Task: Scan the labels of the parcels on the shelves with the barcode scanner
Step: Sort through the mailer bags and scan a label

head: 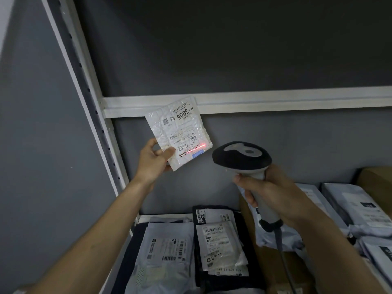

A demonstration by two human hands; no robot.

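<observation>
Now scanning the small white crinkled plastic mailer (pixel 179 132), held up before the white metal shelf rail (pixel 275 98).

My left hand (pixel 153 160) pinches its lower corner; it seems light, floppy, probably slippery. My right hand (pixel 273 196) grips the grey-and-black barcode scanner (pixel 241 155), red beam across its label.

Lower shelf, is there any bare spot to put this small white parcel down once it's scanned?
Hardly. The lower shelf is packed: a grey mailer, a black parcel, a brown box and more grey mailers lie edge to edge. Only a thin strip shows along its back-left rim. The small white parcel would likely go on top of the grey mailer.
</observation>
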